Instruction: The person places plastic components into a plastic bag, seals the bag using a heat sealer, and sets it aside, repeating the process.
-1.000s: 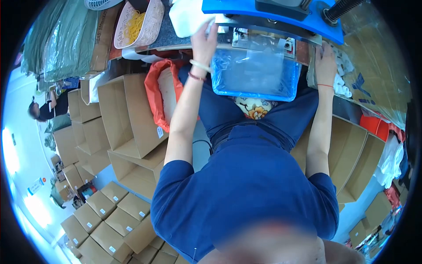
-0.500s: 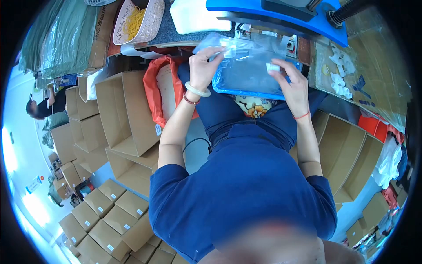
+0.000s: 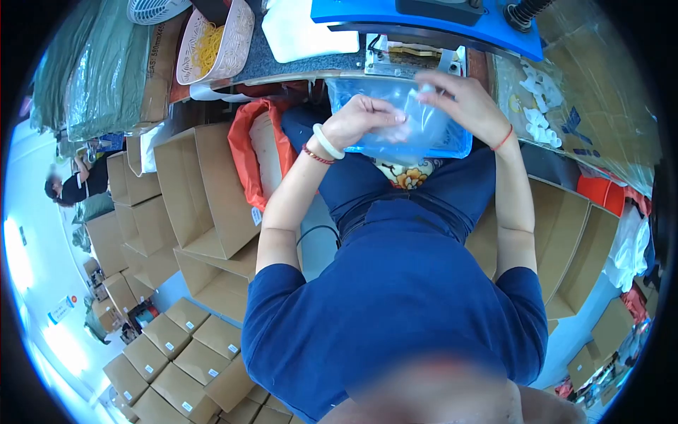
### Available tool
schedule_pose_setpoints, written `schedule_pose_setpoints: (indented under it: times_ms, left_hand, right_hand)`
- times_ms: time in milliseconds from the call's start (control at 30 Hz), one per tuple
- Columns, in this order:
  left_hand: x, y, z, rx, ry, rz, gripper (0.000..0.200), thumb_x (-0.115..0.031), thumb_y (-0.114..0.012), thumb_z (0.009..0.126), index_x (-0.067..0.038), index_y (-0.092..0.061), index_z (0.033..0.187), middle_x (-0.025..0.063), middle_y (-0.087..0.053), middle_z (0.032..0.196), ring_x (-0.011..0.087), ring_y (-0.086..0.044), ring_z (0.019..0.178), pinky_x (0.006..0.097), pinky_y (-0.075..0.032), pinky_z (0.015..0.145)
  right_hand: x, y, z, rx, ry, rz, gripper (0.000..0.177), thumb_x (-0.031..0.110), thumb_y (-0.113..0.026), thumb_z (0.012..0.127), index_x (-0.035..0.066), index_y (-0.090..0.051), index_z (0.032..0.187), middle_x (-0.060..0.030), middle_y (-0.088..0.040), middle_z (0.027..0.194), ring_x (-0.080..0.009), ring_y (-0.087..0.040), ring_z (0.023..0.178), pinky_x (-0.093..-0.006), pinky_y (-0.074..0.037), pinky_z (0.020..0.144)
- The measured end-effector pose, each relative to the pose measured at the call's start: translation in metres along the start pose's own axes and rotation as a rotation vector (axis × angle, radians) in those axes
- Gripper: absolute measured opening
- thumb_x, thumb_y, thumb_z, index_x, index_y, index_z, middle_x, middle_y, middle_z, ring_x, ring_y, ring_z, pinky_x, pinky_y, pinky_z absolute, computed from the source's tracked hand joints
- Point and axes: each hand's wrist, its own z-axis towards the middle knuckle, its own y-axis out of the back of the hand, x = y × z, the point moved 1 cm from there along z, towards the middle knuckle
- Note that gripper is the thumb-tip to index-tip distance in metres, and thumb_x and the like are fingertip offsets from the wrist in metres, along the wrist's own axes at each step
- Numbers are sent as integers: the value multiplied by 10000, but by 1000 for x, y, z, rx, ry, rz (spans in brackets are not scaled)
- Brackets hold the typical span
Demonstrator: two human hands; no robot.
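A clear plastic bag (image 3: 417, 131) hangs over a blue-lined tray (image 3: 459, 147) at my lap. My left hand (image 3: 364, 120), with a pale bangle and a beaded bracelet on its wrist, pinches the bag's left side between thumb and fingers. At the upper right of the bag, my right hand (image 3: 470, 106) has its fingers curled together. A small whitish patch shows at those fingertips, but blur hides what it is. The tray's contents are mostly covered by the bag.
A blue machine (image 3: 424, 28) stands on the bench ahead, metal parts (image 3: 417, 60) beneath it. Yellow rubber bands (image 3: 207, 49) fill a white basket (image 3: 229, 46). White plastic pieces (image 3: 540, 106) lie right. Open cartons (image 3: 191, 191) flank me; a person (image 3: 81, 180) is at far left.
My left hand has moved down and right with the clear bag, which now hangs lower over the tray. My right hand has risen slightly. The view has shifted a little.
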Motion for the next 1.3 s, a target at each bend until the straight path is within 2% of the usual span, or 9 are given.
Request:
schedule_pose_setpoints:
  times_ms: [133,200,333,500,567,600,700,867,1300]
  left_hand:
    - [1,8,47,-116,-87,-291,249,-81,-613,938,79,-638,1127,162,-677,1115,233,-675,994,352,-560,881]
    - [-4,9,62,-136,-68,-347,262,-105,-603,948,77,-633,1135,163,-675,1113,244,-671,989,355,-550,893]
    - [-11,1,57,-127,-37,-332,285,-150,-636,939,60,-643,1133,151,-679,1112,230,-676,958,336,-557,843]
    - [-39,58,32,-737,-277,514,345,-203,-679,903,9,-639,1172,156,-675,1139,218,-679,969,327,-545,812]
    - [-44,91,37,-887,-858,1223,472,-197,-700,856,-13,-561,1268,145,-636,1220,280,-605,1145,383,-474,970]
    - [-37,91,31,-714,-438,1226,603,-195,-698,834,-75,-468,1378,161,-565,1317,349,-485,1278,439,-364,1082]
    - [17,91,16,-757,-804,1678,398,-170,-682,848,-91,-613,1232,103,-643,1240,270,-582,1191,424,-409,1000]
    - [4,84,-4,-861,-808,1184,154,-46,-686,810,-44,-728,957,83,-724,951,257,-677,928,353,-506,817]
    - [-23,-21,-24,-472,-367,428,197,-99,-759,841,18,-731,998,36,-715,868,46,-616,756,186,-486,683]
  right_hand:
    - [-25,40,-23,-369,99,-787,278,215,-601,929,100,-614,1182,-93,-688,1085,-327,-663,940,-414,-521,830]
    - [-32,51,-48,-451,-607,-872,297,181,-613,902,104,-612,1189,-83,-678,1061,-334,-637,967,-420,-511,842]
    - [-111,42,-86,-365,-615,-1021,257,163,-619,889,87,-643,1134,-113,-660,1096,-343,-609,1034,-423,-493,872]
    - [-125,35,-57,-685,-324,-605,282,176,-644,888,95,-650,1158,-161,-654,1129,-356,-610,1023,-426,-482,870]
    - [-120,34,-53,-655,-332,-613,311,180,-647,891,96,-633,1189,-160,-651,1128,-315,-635,999,-374,-490,862]
    - [-107,34,-55,-652,-410,-433,303,170,-651,900,67,-616,1183,-161,-656,1130,-278,-646,1008,-346,-494,860]
    - [-113,35,-62,-769,-379,-17,297,153,-662,915,18,-578,1165,-158,-663,1132,-205,-648,1013,-294,-494,854]
    - [-59,34,-66,-859,-423,193,305,136,-681,917,0,-535,1148,-131,-665,1128,-149,-619,985,-255,-483,869]
    - [64,2,-22,-483,5,95,182,102,-713,876,33,-704,1045,-59,-685,928,-111,-603,795,-230,-477,712]
